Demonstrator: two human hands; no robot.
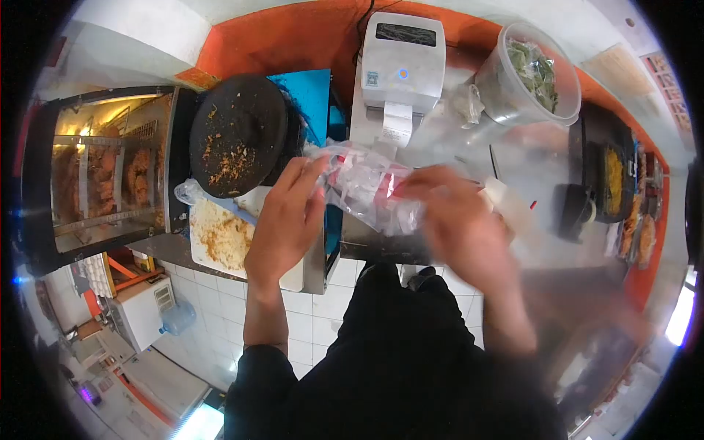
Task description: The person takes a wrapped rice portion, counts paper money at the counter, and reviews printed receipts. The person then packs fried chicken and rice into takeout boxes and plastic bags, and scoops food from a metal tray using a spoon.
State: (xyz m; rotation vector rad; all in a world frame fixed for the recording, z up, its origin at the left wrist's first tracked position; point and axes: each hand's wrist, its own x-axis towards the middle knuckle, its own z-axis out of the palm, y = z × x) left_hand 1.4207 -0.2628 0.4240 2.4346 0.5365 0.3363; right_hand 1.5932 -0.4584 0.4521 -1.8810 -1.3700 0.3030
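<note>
Between my two hands hangs a clear plastic bag (361, 176) with red patches on it, held over the front edge of the metal counter. My left hand (287, 213) grips the bag's left end between thumb and fingers. At its right end, my right hand (458, 213) is closed on the bag, slightly smeared by motion. What the bag holds, if anything, I cannot make out. Just behind the bag, a white label printer (403, 62) has a printed paper slip (397, 125) sticking out of its front.
At left stand a lit glass cabinet (110, 161) of browned food, a round black lid (240, 136) with crumbs, and a stained cutting board (218, 235). A clear tub (491, 84) of leaves is at back right. A knife (493, 161) lies on the counter; a black container (605, 172) stands farther right.
</note>
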